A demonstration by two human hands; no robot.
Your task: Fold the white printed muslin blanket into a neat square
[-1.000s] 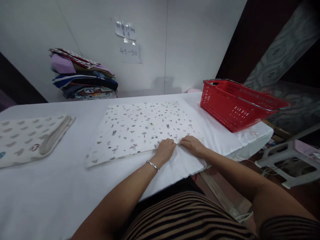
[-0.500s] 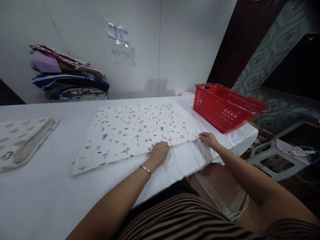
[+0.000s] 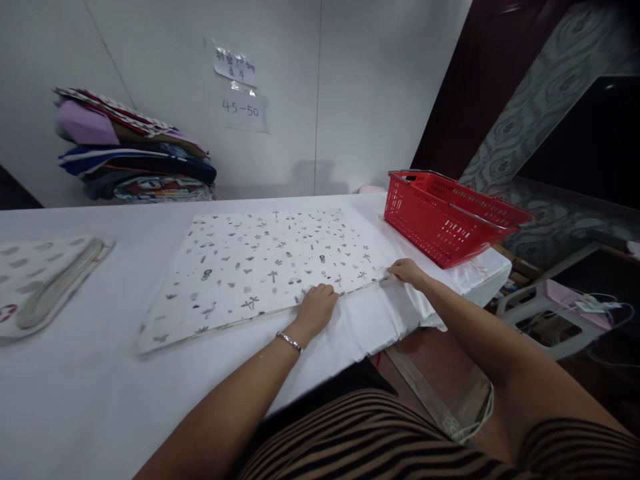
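A white cloth with small printed palms, birds and other figures (image 3: 270, 260) lies flat and folded in layers on the white-covered table (image 3: 75, 400). My left hand (image 3: 316, 308), a bracelet at its wrist, is closed on the near edge of this cloth around its middle, fingers bent over the edge. At the near right corner, my right hand (image 3: 407, 272) pinches the cloth between thumb and fingers. The undersides of both hands are hidden.
Another folded patterned cloth (image 3: 45, 287) lies at the left. Behind it, folded fabrics (image 3: 135, 150) are piled by the wall. A red basket (image 3: 445, 217) stands at the back right corner of the table. A plastic stool (image 3: 550, 313) with cables is beyond the right edge.
My right hand has shifted slightly left at the cloth's corner. My left hand stays at the near edge. The whole view has moved a little.
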